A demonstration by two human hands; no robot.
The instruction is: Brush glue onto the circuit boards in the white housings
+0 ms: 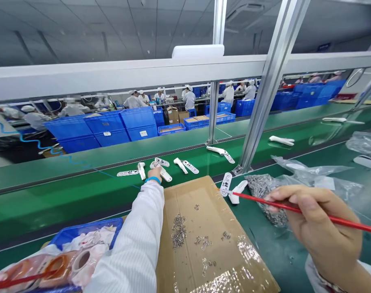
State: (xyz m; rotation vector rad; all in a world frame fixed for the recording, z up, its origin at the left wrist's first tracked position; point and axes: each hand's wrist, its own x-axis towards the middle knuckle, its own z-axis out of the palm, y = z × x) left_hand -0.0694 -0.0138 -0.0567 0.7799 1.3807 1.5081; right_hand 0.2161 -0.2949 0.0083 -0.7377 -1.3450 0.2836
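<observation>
My left hand (155, 173) reaches over the green conveyor belt, its fingers closed on a white plastic part (166, 175) beside a flat white plate with dark markings (162, 162). The fingertips are partly hidden. In my right hand (322, 224) is a thin red-handled brush (264, 200), pointing left. Its tip overlaps a flat white plate (226, 184) beside a curved white handle part (238, 192), at the cardboard's far right corner; contact cannot be told. Below my hands lies a cardboard sheet (188, 199) with small metal pieces (179, 232) in loose piles.
More white parts (181, 165) lie along the belt. A clear bag of metal pieces (264, 191) stands behind my right hand. At lower left is a blue tray (119, 228) with tape rolls (55, 266). A metal post (264, 85) rises ahead. People in white work beyond blue crates (139, 122).
</observation>
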